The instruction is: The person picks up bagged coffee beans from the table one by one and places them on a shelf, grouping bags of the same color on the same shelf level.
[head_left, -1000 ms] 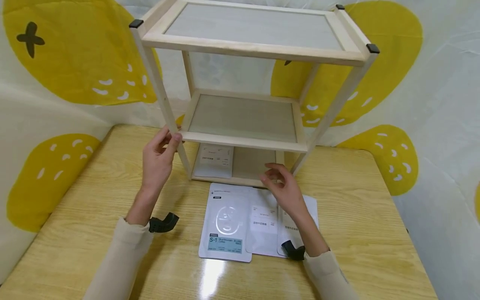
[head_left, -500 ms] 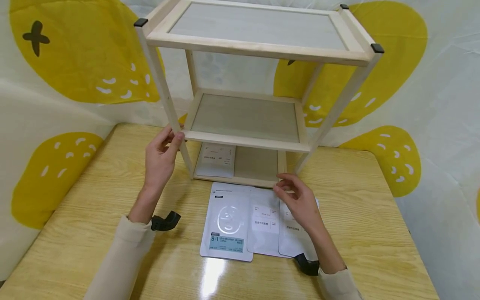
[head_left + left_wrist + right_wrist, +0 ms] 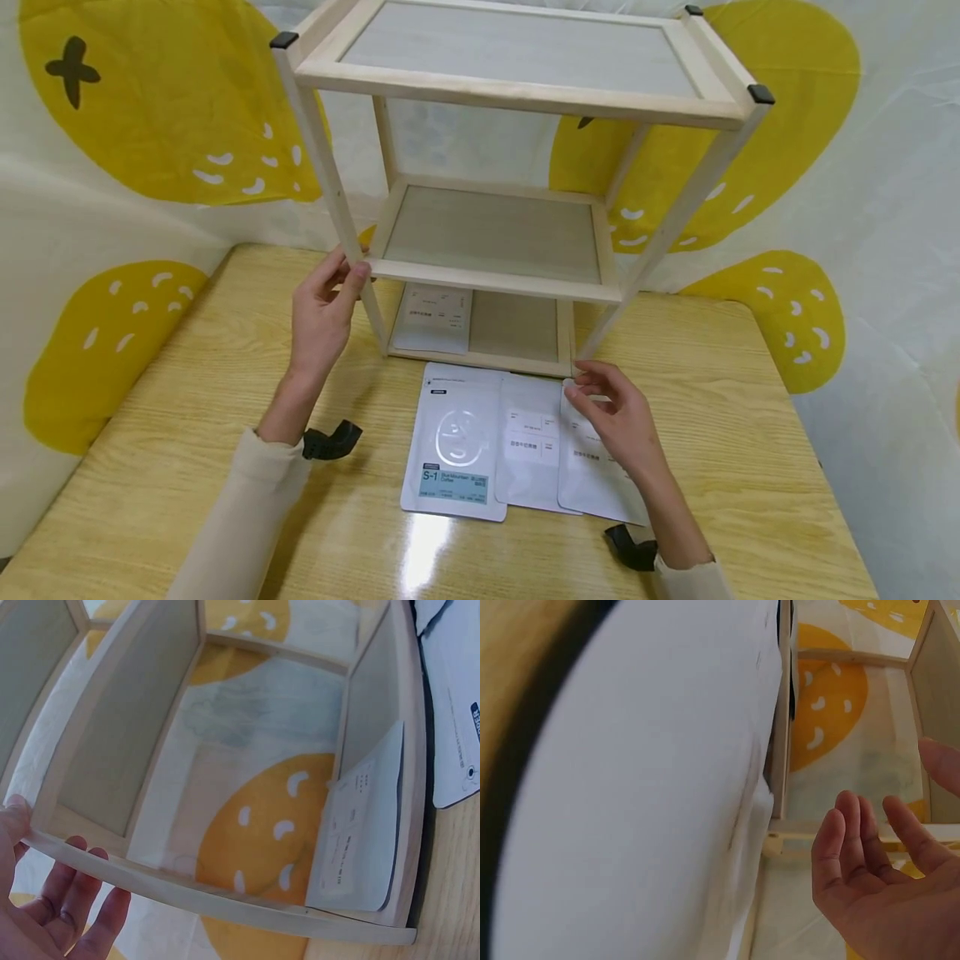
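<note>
My left hand point(image 3: 322, 321) grips the front left post of a wooden three-tier shelf point(image 3: 495, 282) at the middle tier. The left wrist view has the thumb on one side of the frame and the fingers point(image 3: 75, 889) on the other. My right hand point(image 3: 618, 417) hovers over the top of the rightmost white pouch point(image 3: 592, 479), near the shelf's front right foot. Its fingers are loosely bent and hold nothing, as the right wrist view confirms. Beside that pouch lie a second white pouch point(image 3: 528, 475) and a pouch with a blue label point(image 3: 457, 442).
Another white pouch point(image 3: 433, 321) lies on the left of the shelf's bottom tier. A wooden table point(image 3: 172, 400) carries everything. White cloth with yellow shapes point(image 3: 795, 158) hangs behind and at the sides.
My right hand has moved from the front of the bottom tier rightward and toward me, over the rightmost pouch. My left hand keeps its grip on the post.
</note>
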### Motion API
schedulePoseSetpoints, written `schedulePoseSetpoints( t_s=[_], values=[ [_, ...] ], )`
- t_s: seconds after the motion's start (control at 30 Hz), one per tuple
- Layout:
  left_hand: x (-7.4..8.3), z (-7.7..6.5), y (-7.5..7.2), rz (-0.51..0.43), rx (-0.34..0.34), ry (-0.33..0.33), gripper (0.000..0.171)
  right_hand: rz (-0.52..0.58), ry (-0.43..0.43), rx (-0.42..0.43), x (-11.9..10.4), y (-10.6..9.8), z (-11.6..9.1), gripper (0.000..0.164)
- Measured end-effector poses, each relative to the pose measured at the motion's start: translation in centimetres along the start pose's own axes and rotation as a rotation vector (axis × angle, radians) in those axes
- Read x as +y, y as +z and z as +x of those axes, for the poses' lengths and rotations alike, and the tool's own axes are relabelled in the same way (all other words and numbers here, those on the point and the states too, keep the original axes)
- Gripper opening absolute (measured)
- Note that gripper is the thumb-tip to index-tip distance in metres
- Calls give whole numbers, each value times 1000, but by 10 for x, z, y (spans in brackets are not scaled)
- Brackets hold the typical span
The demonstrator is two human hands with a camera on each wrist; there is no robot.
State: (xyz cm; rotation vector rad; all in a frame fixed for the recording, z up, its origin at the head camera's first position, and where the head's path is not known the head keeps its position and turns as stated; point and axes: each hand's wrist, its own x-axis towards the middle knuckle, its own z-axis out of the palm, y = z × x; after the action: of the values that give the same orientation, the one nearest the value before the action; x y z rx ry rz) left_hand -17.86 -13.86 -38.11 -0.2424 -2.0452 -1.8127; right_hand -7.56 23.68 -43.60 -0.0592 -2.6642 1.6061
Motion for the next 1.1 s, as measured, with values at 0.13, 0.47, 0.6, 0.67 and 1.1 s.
schedulePoseSetpoints(
  t_s=[0.13,0.47,0.6,0.67,1.1],
  values=[
    [-1,0,0,1,0,-3,33,-22,24,6,5,-4,-3,49],
    [-1,0,0,11,-1,0,30,-50,103,36,15,-10,-7,55],
    [0,0,0,17,0,3,30,-65,140,53,18,-15,-10,60],
    [0,-1,0,18,-1,2,29,-82,164,63,19,-17,-12,63],
    [-2,0,0,15,1,5,30,-127,237,72,25,-24,-16,78]
  ],
)
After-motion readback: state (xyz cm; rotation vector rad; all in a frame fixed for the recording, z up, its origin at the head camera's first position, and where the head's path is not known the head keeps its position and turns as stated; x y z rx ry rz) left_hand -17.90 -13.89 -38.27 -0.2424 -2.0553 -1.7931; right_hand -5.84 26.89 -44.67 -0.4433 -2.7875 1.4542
